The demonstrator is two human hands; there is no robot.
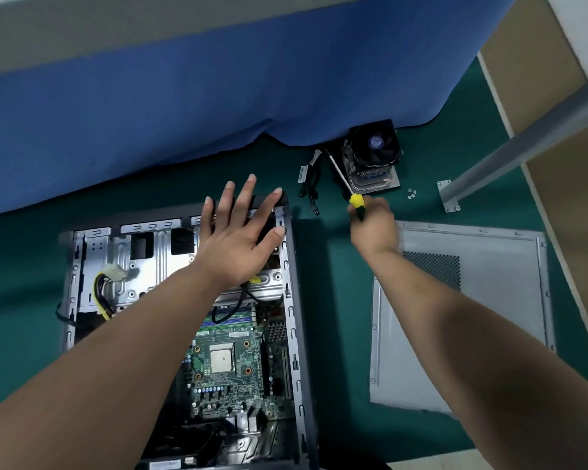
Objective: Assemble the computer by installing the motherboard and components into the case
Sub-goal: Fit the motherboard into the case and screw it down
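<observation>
Lying open on the green worktop [336, 300], the computer case [294, 334] has the motherboard [231, 364] inside it. Over the far end of the case the left hand [238, 232] is spread, fingers straight and apart, holding nothing. Right of the case, the right hand [374, 222] is clamped on the yellow screwdriver [350, 191]. Beyond it stand the cooler fan [374, 147] and small screws [411, 194]; the side panel [489, 300] lies further right.
</observation>
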